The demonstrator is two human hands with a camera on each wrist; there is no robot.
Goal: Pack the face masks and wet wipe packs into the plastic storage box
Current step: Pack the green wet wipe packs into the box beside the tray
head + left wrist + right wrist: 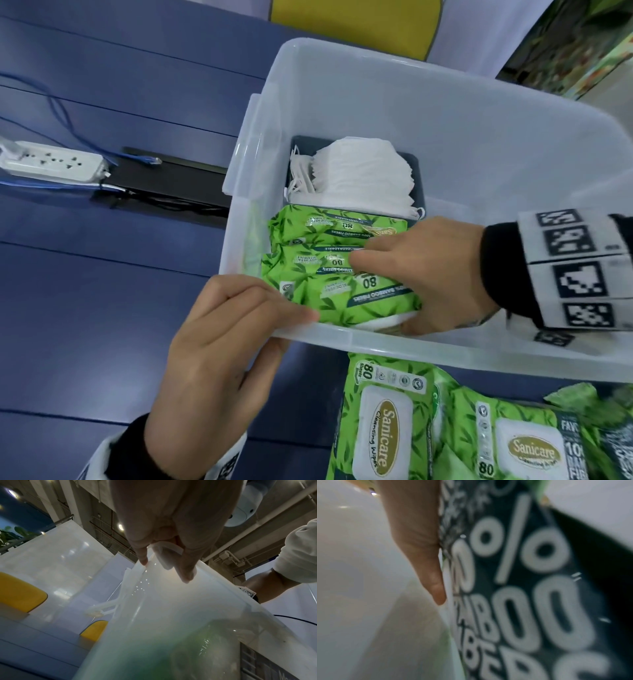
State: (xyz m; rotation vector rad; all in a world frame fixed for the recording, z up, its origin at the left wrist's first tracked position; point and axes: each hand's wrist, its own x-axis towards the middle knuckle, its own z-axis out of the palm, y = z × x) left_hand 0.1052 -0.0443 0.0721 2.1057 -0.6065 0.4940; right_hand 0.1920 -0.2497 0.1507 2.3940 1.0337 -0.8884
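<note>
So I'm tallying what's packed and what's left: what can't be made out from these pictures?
- Packs outside the box: head view's bottom edge cuts them off; no full count.
- Right hand fingertips: hidden behind the near wipe pack.
- Mask stack: layers too fine to count.
- Left hand on the storage box rim: left wrist view shows contents only as green blur through the wall.
- Right wrist view: print blurred.

A dark blue desk (85,291) with long seams across its top carries everything. On it stands a translucent plastic storage box (445,113), its near wall toward the wearer. Just in front of that wall lie green wet wipe packs (387,421) flat on the desk, lids up, side by side. To the left sits a white power strip (51,164) with blue cables (58,113), next to a black slot (171,185) in the desk.
</note>
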